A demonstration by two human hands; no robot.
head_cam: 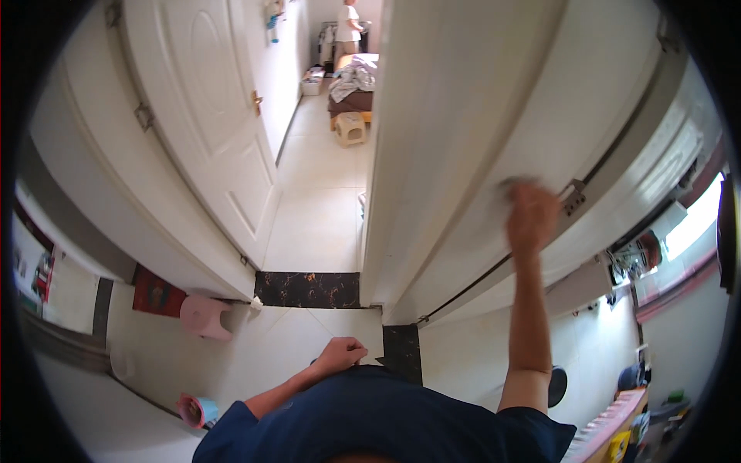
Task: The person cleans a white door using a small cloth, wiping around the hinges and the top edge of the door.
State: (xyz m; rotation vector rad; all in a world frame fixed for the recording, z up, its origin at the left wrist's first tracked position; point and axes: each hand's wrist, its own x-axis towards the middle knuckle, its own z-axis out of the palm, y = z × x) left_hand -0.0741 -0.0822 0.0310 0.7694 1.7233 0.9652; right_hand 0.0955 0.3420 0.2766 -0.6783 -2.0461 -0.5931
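My right hand is raised against the white door frame on the right, just left of a metal hinge. The hand is blurred. A dark smear shows at its fingertips, and I cannot tell whether it is a held thing or a shadow. Low at my waist, in front of my dark blue shirt, my left hand has its fingers curled. What lies inside them is hidden. A small dark pointed shape shows beside it at the shirt's edge, too unclear to name.
A white panelled door with a brass handle stands open on the left. Beyond the dark marble threshold are a plastic stool, a bed and a person. A pink stool and a bin stand at left.
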